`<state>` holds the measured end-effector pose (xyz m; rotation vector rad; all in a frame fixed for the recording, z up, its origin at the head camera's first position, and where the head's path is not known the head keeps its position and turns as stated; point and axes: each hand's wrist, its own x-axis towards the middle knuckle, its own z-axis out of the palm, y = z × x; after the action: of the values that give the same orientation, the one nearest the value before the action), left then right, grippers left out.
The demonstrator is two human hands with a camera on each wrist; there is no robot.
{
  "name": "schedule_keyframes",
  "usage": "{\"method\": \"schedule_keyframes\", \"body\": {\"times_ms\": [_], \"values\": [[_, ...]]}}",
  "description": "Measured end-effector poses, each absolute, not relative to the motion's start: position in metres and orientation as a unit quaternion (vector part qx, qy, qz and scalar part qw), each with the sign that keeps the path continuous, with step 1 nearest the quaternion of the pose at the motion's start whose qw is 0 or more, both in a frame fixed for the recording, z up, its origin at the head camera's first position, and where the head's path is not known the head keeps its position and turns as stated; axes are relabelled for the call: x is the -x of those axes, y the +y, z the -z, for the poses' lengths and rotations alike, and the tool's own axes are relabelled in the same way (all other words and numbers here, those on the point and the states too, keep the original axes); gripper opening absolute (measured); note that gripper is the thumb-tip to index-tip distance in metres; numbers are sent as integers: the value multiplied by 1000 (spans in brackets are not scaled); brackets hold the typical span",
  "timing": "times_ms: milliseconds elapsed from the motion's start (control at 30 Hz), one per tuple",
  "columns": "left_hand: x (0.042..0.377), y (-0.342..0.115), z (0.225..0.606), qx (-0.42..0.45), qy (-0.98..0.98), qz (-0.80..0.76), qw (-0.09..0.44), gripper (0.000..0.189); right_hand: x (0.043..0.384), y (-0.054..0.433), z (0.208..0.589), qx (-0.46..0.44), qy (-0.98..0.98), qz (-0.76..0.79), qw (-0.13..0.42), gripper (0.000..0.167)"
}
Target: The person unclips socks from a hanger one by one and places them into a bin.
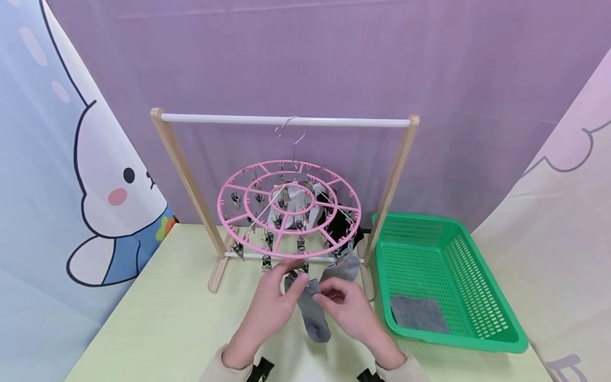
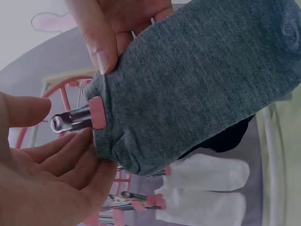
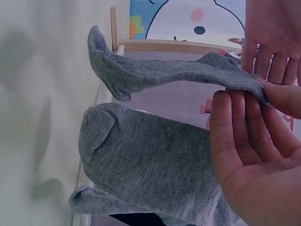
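Note:
A grey sock (image 1: 313, 317) hangs below the front rim of a pink round clip hanger (image 1: 286, 253). In the left wrist view a metal clip (image 2: 73, 119) with a pink tip bites its cuff. My left hand (image 1: 274, 297) is at that clip, fingers behind it and the cuff, thumb lifted off. With thumb and fingers my right hand (image 1: 350, 307) pinches the cuff's other side, as the right wrist view shows from close up. Another grey sock (image 3: 150, 155) hangs just to the right, alongside a black piece (image 1: 340, 225). White socks (image 2: 202, 188) hang farther back.
The hanger hooks over the white bar (image 1: 353, 122) of a wooden stand. Several metal clips dangle from its rings. At right stands a green basket (image 1: 491, 347) with a folded grey cloth piece (image 1: 420, 314) inside. A purple curtain (image 1: 286, 58) closes off the back.

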<state>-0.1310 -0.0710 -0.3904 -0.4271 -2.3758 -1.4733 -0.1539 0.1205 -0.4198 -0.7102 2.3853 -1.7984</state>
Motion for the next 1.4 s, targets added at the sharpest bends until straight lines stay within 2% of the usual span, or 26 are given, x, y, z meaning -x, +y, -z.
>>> {"method": "schedule_keyframes", "body": {"times_ms": [300, 533, 767, 1000, 1400], "values": [[140, -78, 392, 136, -798, 575, 119, 22, 156, 119, 420, 225, 783, 578, 45, 9], [140, -79, 389, 142, -778, 604, 95, 23, 156, 116, 416, 233, 778, 582, 44, 22], [139, -79, 388, 136, -780, 604, 88, 18, 154, 113, 411, 228, 767, 598, 55, 23], [137, -78, 390, 129, -784, 598, 102, 12, 151, 109, 411, 224, 761, 606, 54, 14], [136, -79, 388, 121, -772, 611, 130, 11, 147, 108, 414, 214, 781, 585, 42, 8]]}}
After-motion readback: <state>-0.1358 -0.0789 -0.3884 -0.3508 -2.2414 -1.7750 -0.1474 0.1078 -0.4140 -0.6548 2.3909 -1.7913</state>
